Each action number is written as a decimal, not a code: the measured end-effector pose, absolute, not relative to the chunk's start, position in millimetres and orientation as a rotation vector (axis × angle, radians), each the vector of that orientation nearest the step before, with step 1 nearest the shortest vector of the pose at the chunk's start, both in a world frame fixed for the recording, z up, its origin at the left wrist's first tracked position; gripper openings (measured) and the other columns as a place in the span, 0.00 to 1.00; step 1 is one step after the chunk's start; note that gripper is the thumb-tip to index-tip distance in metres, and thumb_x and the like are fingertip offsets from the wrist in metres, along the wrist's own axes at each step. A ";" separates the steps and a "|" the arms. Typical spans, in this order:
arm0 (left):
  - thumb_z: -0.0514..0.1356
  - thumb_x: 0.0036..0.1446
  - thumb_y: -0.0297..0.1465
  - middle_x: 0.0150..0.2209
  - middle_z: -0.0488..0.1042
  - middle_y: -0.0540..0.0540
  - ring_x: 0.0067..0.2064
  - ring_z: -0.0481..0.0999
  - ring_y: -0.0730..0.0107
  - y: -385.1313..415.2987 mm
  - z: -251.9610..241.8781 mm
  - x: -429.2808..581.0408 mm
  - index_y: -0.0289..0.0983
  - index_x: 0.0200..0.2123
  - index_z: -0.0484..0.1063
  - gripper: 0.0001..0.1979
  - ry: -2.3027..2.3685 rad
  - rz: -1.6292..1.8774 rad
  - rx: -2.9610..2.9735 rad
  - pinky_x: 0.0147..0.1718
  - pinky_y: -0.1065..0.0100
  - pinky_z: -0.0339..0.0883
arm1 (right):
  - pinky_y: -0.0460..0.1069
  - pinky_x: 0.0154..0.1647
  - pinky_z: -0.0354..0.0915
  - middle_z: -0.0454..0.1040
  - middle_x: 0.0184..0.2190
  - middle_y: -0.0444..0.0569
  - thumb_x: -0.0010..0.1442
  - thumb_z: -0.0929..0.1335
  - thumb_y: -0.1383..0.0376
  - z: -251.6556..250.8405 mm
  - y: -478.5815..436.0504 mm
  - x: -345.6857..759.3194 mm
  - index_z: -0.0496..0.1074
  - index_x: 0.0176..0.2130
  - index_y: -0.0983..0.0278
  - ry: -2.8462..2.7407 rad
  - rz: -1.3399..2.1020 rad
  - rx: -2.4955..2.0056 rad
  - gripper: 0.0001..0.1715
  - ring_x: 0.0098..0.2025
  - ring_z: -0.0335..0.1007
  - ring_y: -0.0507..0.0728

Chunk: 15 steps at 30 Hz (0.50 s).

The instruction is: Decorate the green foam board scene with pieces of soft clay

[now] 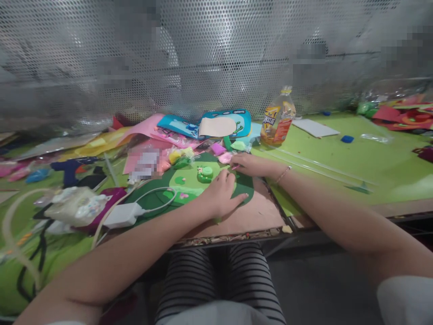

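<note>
A dark green sheet (244,181) with lighter green patches lies at the table's front edge. On it sits a small green clay figure (205,174), and a pink bit (183,196) shows lower down. My left hand (221,194) rests on the sheet just right of the figure, its fingers spread. My right hand (242,164) is at the sheet's upper right edge beside a light pink clay lump (225,157), fingers pinched round a thin pink piece (236,167).
Behind the sheet are clay packets (179,158), blue printed cases (241,124) and a drink bottle (278,118). A white charger (123,214) with a looped cable lies left. A white board (316,127) is at right.
</note>
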<state>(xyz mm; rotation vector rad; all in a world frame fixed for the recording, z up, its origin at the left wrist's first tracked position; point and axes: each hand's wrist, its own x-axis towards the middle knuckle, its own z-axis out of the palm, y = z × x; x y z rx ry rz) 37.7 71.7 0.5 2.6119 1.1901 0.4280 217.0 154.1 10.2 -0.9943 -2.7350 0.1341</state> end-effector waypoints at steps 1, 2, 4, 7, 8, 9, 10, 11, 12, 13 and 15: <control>0.52 0.56 0.44 0.45 0.58 0.40 0.45 0.63 0.59 72.3 0.1 37.3 0.34 0.40 0.58 0.19 1.174 0.478 2.554 0.47 0.56 0.59 | 0.47 0.38 0.56 0.71 0.36 0.53 0.61 0.60 0.68 11.2 153.9 218.4 0.69 0.38 0.68 -2.738 0.157 -0.993 0.10 0.37 0.63 0.54; 0.53 0.55 0.43 0.43 0.57 0.42 0.45 0.63 0.60 73.3 -0.2 36.7 0.35 0.39 0.58 0.17 1.148 0.539 2.485 0.48 0.55 0.58 | 0.47 0.37 0.56 0.71 0.35 0.53 0.61 0.60 0.68 12.1 153.9 219.6 0.69 0.38 0.68 -2.746 0.181 -0.995 0.10 0.36 0.63 0.54; 0.52 0.56 0.38 0.40 0.57 0.45 0.43 0.61 0.62 76.7 -0.6 34.5 0.37 0.36 0.56 0.11 1.083 0.658 2.346 0.49 0.55 0.55 | 0.46 0.35 0.55 0.70 0.33 0.51 0.61 0.61 0.67 13.2 154.5 221.7 0.69 0.37 0.67 -2.775 0.228 -0.997 0.09 0.34 0.62 0.54; 0.48 0.56 0.30 0.36 0.57 0.47 0.42 0.59 0.64 83.5 -1.3 29.9 0.39 0.31 0.55 0.01 1.000 0.742 2.221 0.49 0.56 0.54 | 0.45 0.32 0.53 0.69 0.31 0.49 0.60 0.62 0.63 13.4 157.2 224.3 0.68 0.36 0.67 -2.804 0.279 -0.978 0.09 0.32 0.61 0.52; 0.47 0.55 0.27 0.36 0.58 0.47 0.41 0.59 0.64 85.5 -1.6 28.5 0.39 0.30 0.55 0.02 0.984 0.752 2.197 0.48 0.57 0.54 | 0.45 0.31 0.53 0.69 0.31 0.49 0.60 0.63 0.62 13.1 158.4 225.1 0.67 0.35 0.67 -2.810 0.293 -0.963 0.09 0.31 0.60 0.52; 0.48 0.54 0.26 0.35 0.58 0.47 0.41 0.59 0.65 87.1 -2.1 27.5 0.39 0.30 0.55 0.03 0.968 0.767 2.163 0.48 0.57 0.54 | 0.45 0.31 0.52 0.68 0.30 0.48 0.60 0.63 0.61 12.5 159.7 225.7 0.67 0.35 0.66 -2.817 0.305 -0.950 0.10 0.31 0.60 0.52; 0.48 0.53 0.25 0.35 0.58 0.48 0.40 0.58 0.65 88.3 -2.6 27.0 0.39 0.29 0.56 0.04 0.954 0.786 2.123 0.47 0.58 0.54 | 0.44 0.30 0.52 0.68 0.29 0.48 0.60 0.63 0.60 11.7 161.1 226.1 0.67 0.34 0.66 -2.824 0.315 -0.941 0.11 0.30 0.60 0.52; 0.49 0.52 0.25 0.34 0.58 0.48 0.40 0.58 0.65 89.0 -3.1 26.9 0.39 0.29 0.56 0.04 0.944 0.809 2.078 0.47 0.58 0.54 | 0.44 0.30 0.51 0.68 0.29 0.47 0.60 0.63 0.59 10.7 162.5 226.1 0.67 0.34 0.66 -2.831 0.322 -0.934 0.12 0.30 0.59 0.51; 0.49 0.52 0.24 0.33 0.58 0.48 0.39 0.58 0.65 89.6 -3.8 27.2 0.39 0.29 0.57 0.04 0.937 0.836 2.028 0.46 0.59 0.54 | 0.44 0.30 0.51 0.68 0.29 0.47 0.60 0.63 0.59 9.5 163.9 225.6 0.67 0.34 0.66 -2.837 0.319 -0.932 0.12 0.30 0.59 0.51; 0.49 0.52 0.25 0.32 0.58 0.48 0.39 0.58 0.65 90.1 -4.5 28.1 0.39 0.28 0.57 0.04 0.934 0.867 1.971 0.45 0.60 0.55 | 0.44 0.30 0.51 0.68 0.29 0.47 0.60 0.63 0.59 8.4 165.0 224.8 0.67 0.35 0.66 -2.842 0.306 -0.936 0.12 0.30 0.59 0.51; 0.49 0.53 0.26 0.31 0.58 0.49 0.38 0.58 0.66 91.3 -6.4 30.9 0.40 0.28 0.57 0.04 0.940 0.937 1.845 0.44 0.62 0.56 | 0.45 0.31 0.50 0.68 0.30 0.48 0.61 0.62 0.60 6.7 165.9 222.5 0.67 0.36 0.66 -2.848 0.248 -0.958 0.12 0.30 0.59 0.51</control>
